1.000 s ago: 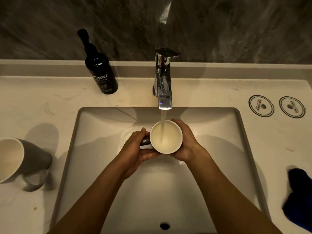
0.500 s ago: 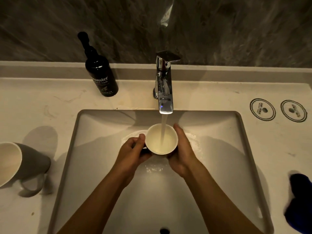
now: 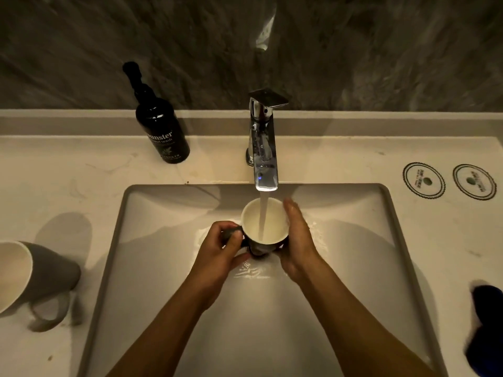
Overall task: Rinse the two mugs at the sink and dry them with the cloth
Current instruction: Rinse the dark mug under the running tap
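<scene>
- Against the frame half a second back, the dark mug (image 3: pixel 264 227) has tipped a little, so its dark outer wall now shows below the pale rim; its handle sticks out further to the left.
- The left hand (image 3: pixel 221 251) has shifted its hold: its fingers (image 3: pixel 228 232) are curled round the handle, thumb at the mug's base.
- The right hand (image 3: pixel 298 240) lies flat against the mug's right wall, fingers straight and pressed together, tips at the rim.
- Water from the tap (image 3: pixel 263 148) still runs into the mug, which is held over the middle of the sink (image 3: pixel 353 268), just under the spout and apart from every basin wall.
- The grey mug (image 3: pixel 38 276) stands on the desk (image 3: pixel 68 186) left of the sink, near the frame edge.
- The dark blue cloth (image 3: pixel 485 330) lies on the desk at right, beyond the basin's edge.
- The hand-wash bottle (image 3: pixel 162 131) stands behind the basin, left of the tap.
</scene>
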